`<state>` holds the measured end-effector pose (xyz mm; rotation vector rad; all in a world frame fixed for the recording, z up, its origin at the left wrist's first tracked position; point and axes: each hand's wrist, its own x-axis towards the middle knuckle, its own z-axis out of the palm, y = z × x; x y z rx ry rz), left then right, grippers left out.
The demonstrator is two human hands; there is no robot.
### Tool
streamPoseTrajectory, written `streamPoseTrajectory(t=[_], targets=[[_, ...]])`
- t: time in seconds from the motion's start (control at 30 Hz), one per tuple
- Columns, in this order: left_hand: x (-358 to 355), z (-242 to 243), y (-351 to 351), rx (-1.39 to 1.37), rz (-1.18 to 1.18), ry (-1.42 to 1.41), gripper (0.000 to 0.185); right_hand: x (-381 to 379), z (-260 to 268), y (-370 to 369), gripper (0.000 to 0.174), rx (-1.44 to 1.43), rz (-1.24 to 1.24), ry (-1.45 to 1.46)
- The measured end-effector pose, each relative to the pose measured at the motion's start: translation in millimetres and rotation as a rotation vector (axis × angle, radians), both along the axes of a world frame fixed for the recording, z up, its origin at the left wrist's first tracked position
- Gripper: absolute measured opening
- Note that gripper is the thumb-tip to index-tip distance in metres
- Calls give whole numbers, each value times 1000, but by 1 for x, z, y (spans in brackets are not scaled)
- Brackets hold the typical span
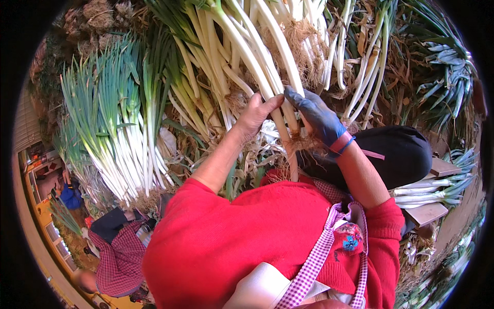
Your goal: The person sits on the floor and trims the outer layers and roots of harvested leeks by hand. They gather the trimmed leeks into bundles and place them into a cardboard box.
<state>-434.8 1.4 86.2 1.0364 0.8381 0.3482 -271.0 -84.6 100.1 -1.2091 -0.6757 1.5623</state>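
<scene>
Several thick white green-onion stalks point(266, 75) slant down between my hands, with brown roots point(303, 140) hanging at their lower ends. My bare left hand point(254, 112) grips them from the left, its thumb laid across the front. From the right, my right hand point(318, 114), in a blue glove with a pink band at the wrist, closes around the stalks just above the roots. Beyond my hands lies a pile of long green onions point(210, 50); its upper end runs out of view. Loose dry husks point(251, 166) lie below my left forearm.
At left stands a dense bundle of green onions point(123, 154), roots down. More stalks point(370, 77) lie at upper right. A tied bundle point(428, 193) rests on a wooden board point(426, 213) beside my knee point(397, 154). Another person point(119, 255) in a checked top sits at lower left.
</scene>
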Motion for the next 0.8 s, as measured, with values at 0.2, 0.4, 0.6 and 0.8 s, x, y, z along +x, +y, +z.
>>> streamPoseTrajectory(t=[0.2, 0.4, 0.6, 0.8], targets=[[-12, -5, 15, 230, -292, 256, 53, -8, -6, -1, 37, -256, 69, 43], [-4, 1, 16, 374, -82, 207, 54, -7, 18, -35, 41, -198, 37, -32], [23, -12, 29, 768, -202, 362, 63, -10, 15, -50, 49, -271, 103, 49], [-17, -50, 105, 555, 442, 343, 44, 8, 63, -47, 42, -194, 118, 340]])
